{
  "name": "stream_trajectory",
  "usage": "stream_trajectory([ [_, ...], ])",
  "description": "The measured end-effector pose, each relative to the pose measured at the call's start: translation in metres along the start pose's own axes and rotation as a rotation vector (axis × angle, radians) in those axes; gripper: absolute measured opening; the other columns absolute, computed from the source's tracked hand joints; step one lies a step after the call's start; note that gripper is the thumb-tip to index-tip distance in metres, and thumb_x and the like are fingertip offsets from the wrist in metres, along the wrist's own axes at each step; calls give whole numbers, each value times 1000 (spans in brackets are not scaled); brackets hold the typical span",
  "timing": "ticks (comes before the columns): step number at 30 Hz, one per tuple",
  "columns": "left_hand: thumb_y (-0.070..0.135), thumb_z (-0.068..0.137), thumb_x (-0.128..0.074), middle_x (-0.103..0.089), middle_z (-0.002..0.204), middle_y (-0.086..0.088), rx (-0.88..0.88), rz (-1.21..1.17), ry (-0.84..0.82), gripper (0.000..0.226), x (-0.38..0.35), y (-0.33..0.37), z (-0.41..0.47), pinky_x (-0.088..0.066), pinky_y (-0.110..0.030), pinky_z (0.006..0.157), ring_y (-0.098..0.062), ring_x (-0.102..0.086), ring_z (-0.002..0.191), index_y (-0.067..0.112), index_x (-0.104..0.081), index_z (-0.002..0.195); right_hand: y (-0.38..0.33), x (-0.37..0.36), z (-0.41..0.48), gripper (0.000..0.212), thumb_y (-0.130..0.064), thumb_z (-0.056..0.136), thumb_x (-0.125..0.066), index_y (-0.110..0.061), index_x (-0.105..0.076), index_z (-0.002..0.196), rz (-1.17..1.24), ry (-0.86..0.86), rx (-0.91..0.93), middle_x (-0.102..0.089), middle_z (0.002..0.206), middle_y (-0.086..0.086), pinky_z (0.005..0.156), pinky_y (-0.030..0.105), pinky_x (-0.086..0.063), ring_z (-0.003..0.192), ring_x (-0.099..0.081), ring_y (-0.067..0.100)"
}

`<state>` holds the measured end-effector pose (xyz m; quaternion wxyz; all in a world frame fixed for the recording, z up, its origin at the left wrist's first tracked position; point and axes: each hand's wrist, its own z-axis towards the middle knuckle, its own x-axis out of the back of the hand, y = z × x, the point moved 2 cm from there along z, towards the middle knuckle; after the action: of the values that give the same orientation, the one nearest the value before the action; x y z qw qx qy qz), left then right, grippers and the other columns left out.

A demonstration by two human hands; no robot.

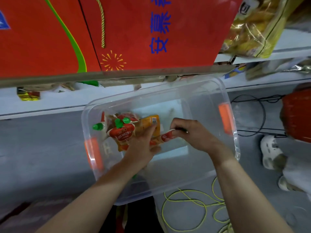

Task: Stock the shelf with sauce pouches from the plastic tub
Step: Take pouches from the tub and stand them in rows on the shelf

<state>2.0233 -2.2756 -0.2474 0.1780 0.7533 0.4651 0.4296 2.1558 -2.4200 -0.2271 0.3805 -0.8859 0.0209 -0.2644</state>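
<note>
A clear plastic tub with orange handles sits on the grey floor below the shelves. Several red-and-white sauce pouches with green caps lie in its left half, beside an orange pouch. My left hand lies over that pile, its fingers round the orange pouch and the red one. My right hand pinches the top of another red sauce pouch near the tub's middle. The white shelf runs behind the tub.
Red gift boxes fill the shelf above; yellow snack bags sit at the upper right. A red basket and someone's white shoe are at the right. Yellow-green cord coils on the floor.
</note>
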Motion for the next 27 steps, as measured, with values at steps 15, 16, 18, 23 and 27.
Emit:
stream_trajectory([
  [15, 22, 86, -68, -60, 93, 23, 269, -411, 414, 25, 56, -5, -89, -40, -1, 72, 8, -57, 83, 36, -53, 100, -54, -58, 67, 60, -17, 82, -77, -22, -55, 137, -40, 2, 74, -58, 138, 5, 104, 33, -46, 126, -55, 20],
  [16, 20, 86, -69, -60, 89, 23, 291, -439, 446, 25, 59, -8, -92, -39, 2, 66, 14, -57, 77, 33, -54, 100, -60, -68, 73, 57, -19, 81, -76, -22, -59, 135, -34, 33, 103, -58, 138, 4, 107, 32, -44, 126, -55, 20],
  [18, 14, 86, -68, -60, 85, 21, 320, -505, 487, 24, 64, -11, -96, -39, 2, 62, 19, -58, 71, 26, -55, 102, -66, -78, 80, 40, -22, 84, -71, -21, -68, 125, 47, 113, 65, -67, 127, 3, 103, 32, -47, 117, -62, 21],
  [23, 20, 89, -66, -62, 91, 17, 326, -587, 515, 25, 71, -10, -93, -43, 0, 61, 8, -57, 80, 25, -55, 112, -45, -54, 63, 35, -37, 88, -70, -12, -72, 113, 286, 282, -226, -69, 91, 2, 71, 23, -45, 84, -63, 18],
  [27, 27, 91, -63, -60, 103, 12, 340, -624, 479, 34, 70, -1, -83, -42, -8, 67, 0, -58, 86, 22, -52, 122, -26, -19, 15, 27, -31, 94, -63, -9, -68, 110, -15, 495, -199, -71, 86, 16, 69, 36, -46, 83, -66, 38],
])
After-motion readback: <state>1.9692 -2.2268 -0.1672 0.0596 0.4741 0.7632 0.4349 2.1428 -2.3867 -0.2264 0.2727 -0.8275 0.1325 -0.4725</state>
